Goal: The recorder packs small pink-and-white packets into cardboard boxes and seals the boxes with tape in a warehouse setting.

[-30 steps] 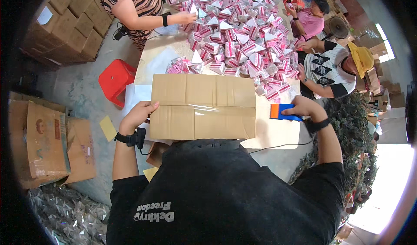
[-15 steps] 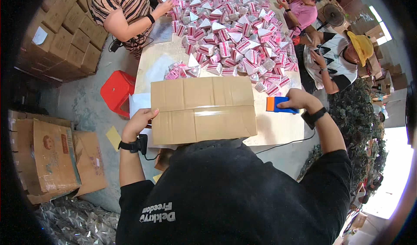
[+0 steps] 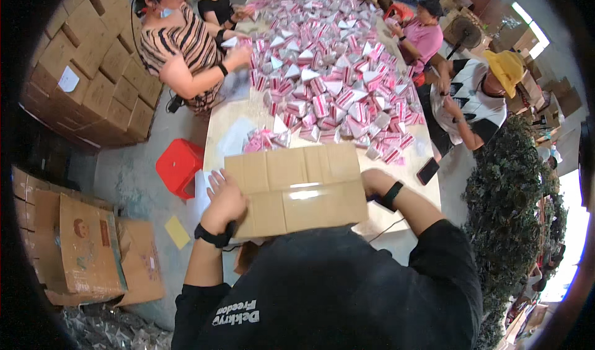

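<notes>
A brown cardboard box [image 3: 291, 192] lies closed on the near end of the table, a strip of clear shiny tape along its middle seam. Against its left end rests my left hand [image 3: 226, 200], open, with the fingers spread and pointing away from the box. My right hand [image 3: 377, 181] is closed at the right end, its fingers mostly hidden by the box and the hand itself. Just a dark blue bit of the tape dispenser [image 3: 374, 197] shows beneath that hand.
Pink-and-white triangular packs [image 3: 334, 96] are heaped over the table [image 3: 217, 127]. Right of the box lies a phone [image 3: 427, 171]. A red stool [image 3: 180, 167] stands left of the table. Several people work along both sides. Stacked cartons [image 3: 93, 71] line the left.
My right hand has moved left from the open table to the box's right end, with the dispenser now mostly hidden. My left hand has spread its fingers. The view has shifted.
</notes>
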A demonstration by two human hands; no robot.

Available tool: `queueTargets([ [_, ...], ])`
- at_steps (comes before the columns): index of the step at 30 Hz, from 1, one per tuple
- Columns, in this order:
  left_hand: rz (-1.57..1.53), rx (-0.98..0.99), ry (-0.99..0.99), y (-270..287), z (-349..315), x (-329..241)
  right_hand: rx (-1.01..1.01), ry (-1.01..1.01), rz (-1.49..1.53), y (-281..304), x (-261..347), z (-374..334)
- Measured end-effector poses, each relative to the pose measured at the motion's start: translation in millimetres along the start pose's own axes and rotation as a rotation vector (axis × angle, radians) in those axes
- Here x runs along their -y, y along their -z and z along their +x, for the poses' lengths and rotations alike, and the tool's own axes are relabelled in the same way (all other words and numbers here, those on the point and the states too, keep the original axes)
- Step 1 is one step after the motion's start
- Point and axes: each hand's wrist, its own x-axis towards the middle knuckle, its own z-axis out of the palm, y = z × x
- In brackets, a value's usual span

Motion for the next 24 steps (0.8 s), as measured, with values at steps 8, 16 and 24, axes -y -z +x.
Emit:
queueTargets([
  [8,0.202,-0.001,-0.759,-74,-29,-145,-0.042,-0.26,0.091,-15,13,5],
  [16,0.087,0.011,-1.207,-84,12,-215,-0.308,-0.558,0.302,6,34,-85],
  [24,-0.998,0.888,-0.642,-38,16,-234,-0.675,-0.425,0.889,47,107,-216],
])
